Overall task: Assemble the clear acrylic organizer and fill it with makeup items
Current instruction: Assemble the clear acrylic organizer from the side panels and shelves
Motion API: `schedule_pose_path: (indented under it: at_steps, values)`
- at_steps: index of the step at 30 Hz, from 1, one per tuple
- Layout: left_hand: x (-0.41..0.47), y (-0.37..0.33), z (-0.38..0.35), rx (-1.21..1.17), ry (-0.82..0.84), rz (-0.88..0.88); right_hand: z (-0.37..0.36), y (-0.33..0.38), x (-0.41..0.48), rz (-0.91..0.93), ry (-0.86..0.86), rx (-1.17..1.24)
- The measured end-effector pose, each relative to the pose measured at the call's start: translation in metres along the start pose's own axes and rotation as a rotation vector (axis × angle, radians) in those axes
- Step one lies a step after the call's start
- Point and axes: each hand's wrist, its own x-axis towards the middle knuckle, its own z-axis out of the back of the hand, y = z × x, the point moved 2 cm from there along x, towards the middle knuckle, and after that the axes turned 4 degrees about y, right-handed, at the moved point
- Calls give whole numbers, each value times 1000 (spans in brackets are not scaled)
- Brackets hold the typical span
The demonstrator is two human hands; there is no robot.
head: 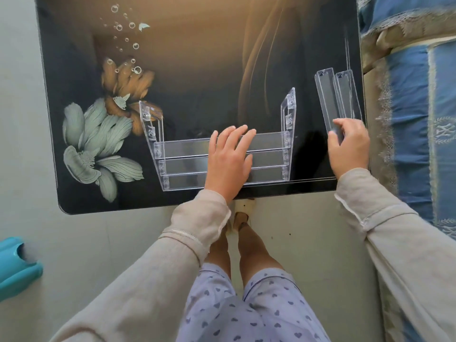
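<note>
organizer [222,154] sits at the near edge of the counter [197,70], its three fitted shelves running left to right between upright side walls; my left hand [228,159] lies flat and spread on them; my right hand [349,146], the nearer one, curls around the near end of a loose shelf strip [325,99], whose long axis points away from me, crosswise to the fitted shelves.

A: Where is there free room?
B: The table [197,58] is bare across the upper middle and upper left of the frame.
A: And obstacles?
B: The organizer [185,159] fills the lower middle; loose shelf pieces [338,99] crowd the right edge.
</note>
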Motion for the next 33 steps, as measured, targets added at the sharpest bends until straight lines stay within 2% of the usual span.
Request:
schedule_pose_path:
  at_steps: [2,5,8,12,16,19,23,27,30,33]
  values:
    - [-20,22,13,3,-173,82,-1,0,8,-14,19,-71]
    - [-45,61,29,-45,-317,339,-7,0,13,-55,40,-142]
    - [-57,93,38,-189,-386,607,-12,3,13,-59,-24,-163]
    - [-50,115,35,-489,-349,774,-15,6,16,-63,-52,-175]
    - [-40,120,28,-456,-271,744,-16,10,18,-21,-27,-334]
    - [-37,121,26,-426,-280,771,-20,10,16,-44,-33,-371]
    - [-40,121,27,-405,-294,785,-25,9,12,-119,-71,-348]
    - [-41,121,28,-395,-289,750,-19,14,1,-154,-171,-227]
    - [-41,122,27,-401,-282,740,-5,24,-13,-69,-188,-114]
    - [-42,124,28,-415,-279,729,15,41,-29,129,-187,-71]
